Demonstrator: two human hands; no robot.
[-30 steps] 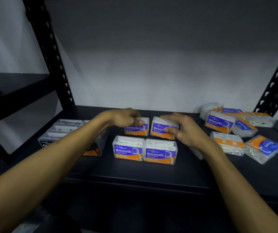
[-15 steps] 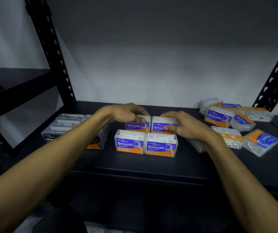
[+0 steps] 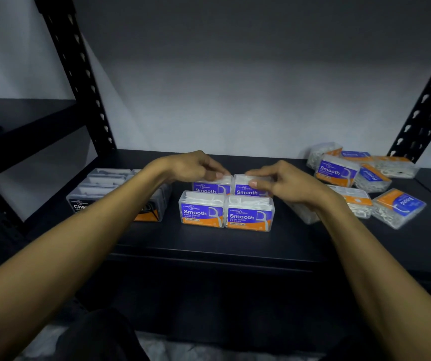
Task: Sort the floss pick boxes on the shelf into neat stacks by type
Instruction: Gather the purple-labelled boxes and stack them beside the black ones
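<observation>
Where the forearms cross the frame, they block a lot — left arm covers most of the charcoal boxes at the left of the shelf, so only "Cha…" reads on the near dark label, plus an orange corner past the arm. Right wrist hides most of a clear box just behind it; no label readable.

Centre: four Smooth boxes in a 2x2 block, touching. Near pair reads cleanly — near-left box and near-right box, purple/orange labels, "Smooth Dental Flosser", small brand line above too fine to read. Far pair half hidden behind the near pair and under the fingers; only "Smooth" shows.

Left hand pinches the top of the far-left box, thumb and fingers curled on its lid. Right hand grips the far-right box, thumb on the front face, fingers over the top. Hands close together, not touching.

Right end of shelf: loose pile, unsorted, boxes tilted and overlapping. One reads "Smooth"; a box at the near right reads "Round" upside down; another "Round" label sits mid-pile, skewed. Back ones blurred, text unclear.

Black perforated uprights either side; right one cut off by the frame edge.
</observation>
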